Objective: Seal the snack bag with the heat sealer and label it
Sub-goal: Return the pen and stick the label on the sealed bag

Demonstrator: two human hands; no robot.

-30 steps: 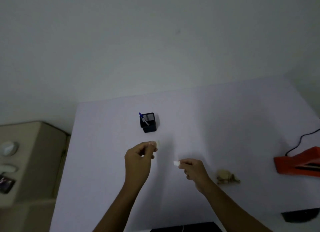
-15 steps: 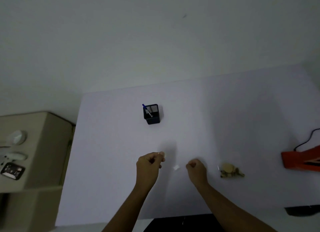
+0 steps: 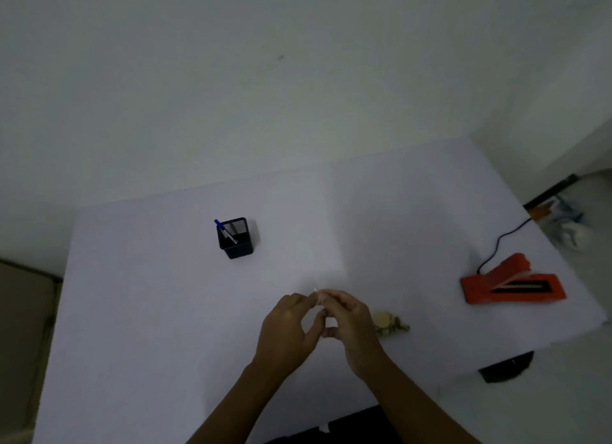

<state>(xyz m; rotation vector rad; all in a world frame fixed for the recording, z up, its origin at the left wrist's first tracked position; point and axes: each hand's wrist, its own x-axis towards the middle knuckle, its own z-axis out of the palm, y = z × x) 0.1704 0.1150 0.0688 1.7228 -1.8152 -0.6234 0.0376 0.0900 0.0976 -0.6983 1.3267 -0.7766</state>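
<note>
Pinching a tiny pale sticker label (image 3: 317,294) between left hand (image 3: 288,326) and right hand (image 3: 351,321), risking folding onto itself, missing the small clear snack bag (image 3: 390,326).

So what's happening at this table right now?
A person has both hands together over the white table, the left hand and right hand pinching a small white label. The snack bag lies just right of them, the orange heat sealer farther right, its lid raised.
</note>
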